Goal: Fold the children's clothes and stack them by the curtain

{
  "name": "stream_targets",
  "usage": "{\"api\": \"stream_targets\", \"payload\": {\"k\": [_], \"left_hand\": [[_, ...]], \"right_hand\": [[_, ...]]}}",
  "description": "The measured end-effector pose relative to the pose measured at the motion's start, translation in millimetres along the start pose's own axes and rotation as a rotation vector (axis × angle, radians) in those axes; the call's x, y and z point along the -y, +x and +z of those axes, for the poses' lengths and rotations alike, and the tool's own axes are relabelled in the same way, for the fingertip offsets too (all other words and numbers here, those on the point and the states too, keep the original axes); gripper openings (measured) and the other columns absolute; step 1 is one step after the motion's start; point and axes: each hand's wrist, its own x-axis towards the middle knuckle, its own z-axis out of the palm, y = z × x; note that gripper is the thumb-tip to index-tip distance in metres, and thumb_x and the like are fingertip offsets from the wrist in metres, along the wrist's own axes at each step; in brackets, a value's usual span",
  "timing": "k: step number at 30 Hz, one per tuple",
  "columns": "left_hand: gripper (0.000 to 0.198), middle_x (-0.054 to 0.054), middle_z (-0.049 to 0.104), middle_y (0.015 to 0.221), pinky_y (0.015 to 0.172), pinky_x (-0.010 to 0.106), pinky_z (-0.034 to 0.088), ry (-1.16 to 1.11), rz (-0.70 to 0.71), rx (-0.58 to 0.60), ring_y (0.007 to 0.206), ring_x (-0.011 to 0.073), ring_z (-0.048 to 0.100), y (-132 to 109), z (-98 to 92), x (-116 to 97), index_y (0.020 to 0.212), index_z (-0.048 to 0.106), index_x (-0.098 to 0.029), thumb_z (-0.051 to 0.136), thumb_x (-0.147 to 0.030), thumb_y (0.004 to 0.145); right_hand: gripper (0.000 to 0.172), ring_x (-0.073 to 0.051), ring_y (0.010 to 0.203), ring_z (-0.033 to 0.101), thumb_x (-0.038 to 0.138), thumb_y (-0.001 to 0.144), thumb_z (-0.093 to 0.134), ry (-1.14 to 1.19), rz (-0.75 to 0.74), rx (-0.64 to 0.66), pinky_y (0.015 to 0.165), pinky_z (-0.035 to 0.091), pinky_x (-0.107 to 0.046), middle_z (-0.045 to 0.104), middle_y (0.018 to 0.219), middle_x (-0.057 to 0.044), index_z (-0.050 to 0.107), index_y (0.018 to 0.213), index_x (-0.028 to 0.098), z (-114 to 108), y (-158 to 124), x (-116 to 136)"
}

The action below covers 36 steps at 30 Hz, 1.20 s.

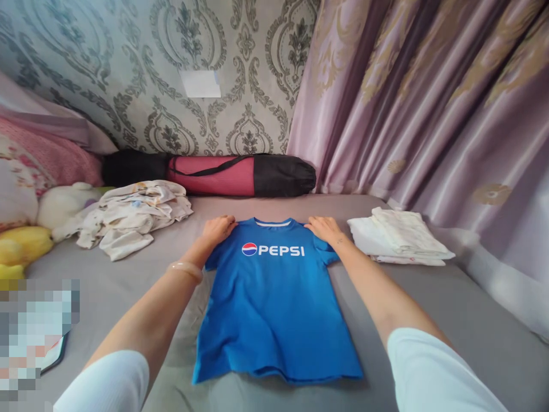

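Observation:
A blue T-shirt (274, 309) with a PEPSI print lies spread on the grey sheet (103, 292), its collar away from me and its hem nearest, with soft creases in the lower half. My left hand (219, 229) has its fingers closed on the shirt's left shoulder. At the right shoulder, my right hand (325, 229) pinches the fabric beside the collar. Both sleeves are partly covered by my hands and wrists.
Crumpled light clothes (137, 214) lie at the left by plush toys (64, 206). A red and black rolled bag (214, 174) rests along the wall. Folded white cloths (398, 237) sit right, near the curtain (386, 103). A blurred object (34, 337) is lower left.

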Motion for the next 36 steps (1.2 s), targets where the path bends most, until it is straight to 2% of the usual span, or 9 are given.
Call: {"api": "stream_targets", "payload": {"k": [3,8,12,16,23,27,30,33,36], "left_hand": [[0.043,0.009,0.073,0.097,0.072,0.029,0.046,-0.144,-0.096,-0.002,0.093,0.0256,0.067,1.5,0.0,11.0,0.102,0.068,-0.026,0.038,-0.054,0.089],[0.048,0.006,0.068,0.064,0.064,0.03,0.047,-0.4,-0.229,0.068,0.076,0.027,0.066,-10.9,-14.2,46.5,0.07,0.07,-0.022,0.05,-0.065,0.074],[0.05,0.006,0.072,0.08,0.061,0.029,0.048,-0.702,-0.323,0.197,0.082,0.0265,0.065,-35.4,-27.1,66.2,0.079,0.072,-0.022,0.064,-0.067,0.06],[0.049,0.004,0.069,0.08,0.065,0.025,0.046,-0.84,-0.299,0.282,0.079,0.0207,0.061,-51.2,-31.9,67.6,0.079,0.071,-0.02,0.072,-0.062,0.054],[0.043,-0.003,0.058,0.069,0.061,0.023,0.045,-1.05,-0.388,0.084,0.066,0.0136,0.057,-48.6,-19.7,55.4,0.081,0.055,-0.02,0.072,-0.052,0.058],[0.024,-0.004,0.048,0.066,0.053,0.022,0.042,-0.971,-0.515,-0.08,0.057,0.0123,0.051,-46.2,-9.2,40.4,0.09,0.052,-0.021,0.055,-0.04,0.076],[0.023,-0.001,0.054,0.071,0.056,0.026,0.046,-0.774,-0.516,-0.152,0.062,0.0161,0.055,-45.7,0.0,35.6,0.1,0.055,-0.02,0.045,-0.035,0.084],[0.025,0.008,0.066,0.091,0.075,0.031,0.049,-0.521,-0.404,-0.212,0.087,0.0224,0.063,-47.5,7.1,38.3,0.103,0.058,-0.018,0.044,-0.03,0.086],[0.031,0.014,0.068,0.106,0.086,0.036,0.047,-0.318,-0.364,-0.168,0.101,0.0277,0.063,-53.5,9.4,40.6,0.112,0.059,-0.017,0.041,-0.031,0.09]], "right_hand": [[0.048,-0.03,0.101,0.065,0.059,0.094,0.036,0.195,0.096,0.017,0.084,0.045,-0.039,0.071,0.107,-0.015,0.066,0.102,0.023,4.1,2.9,-9.9],[0.055,-0.023,0.09,0.067,0.051,0.097,0.027,0.545,0.27,0.088,0.075,0.049,-0.03,0.073,0.091,-0.012,0.068,0.08,0.02,-1.3,-2.4,-43.2],[0.031,-0.018,0.064,0.063,0.044,0.082,0.056,0.664,0.391,0.184,0.055,0.046,-0.025,0.067,0.066,-0.006,0.065,0.071,0.017,-6.4,-21.8,-59.2],[0.016,-0.014,0.068,0.061,0.034,0.076,0.06,0.75,0.35,0.137,0.058,0.045,-0.02,0.066,0.069,0.0,0.064,0.073,0.018,-4.3,-40.0,-59.1],[0.022,-0.017,0.074,0.066,0.035,0.087,0.049,0.903,0.473,-0.112,0.065,0.051,-0.025,0.071,0.083,-0.006,0.061,0.097,0.019,9.3,-49.1,-41.5],[0.029,-0.023,0.1,0.064,0.033,0.092,0.045,0.717,0.574,-0.189,0.082,0.05,-0.03,0.068,0.107,-0.014,0.056,0.112,0.016,13.3,-49.3,-30.5],[0.032,-0.028,0.114,0.058,0.031,0.093,0.047,0.617,0.603,-0.218,0.093,0.045,-0.035,0.063,0.118,-0.019,0.054,0.118,0.013,13.4,-52.6,-26.8],[0.035,-0.03,0.11,0.061,0.037,0.096,0.043,0.451,0.596,-0.167,0.091,0.045,-0.039,0.065,0.114,-0.019,0.054,0.121,0.015,12.6,-58.8,-23.7],[0.039,-0.028,0.102,0.065,0.044,0.098,0.037,0.244,0.59,-0.093,0.086,0.046,-0.039,0.067,0.106,-0.017,0.053,0.122,0.018,12.3,-64.0,-19.4]]}}
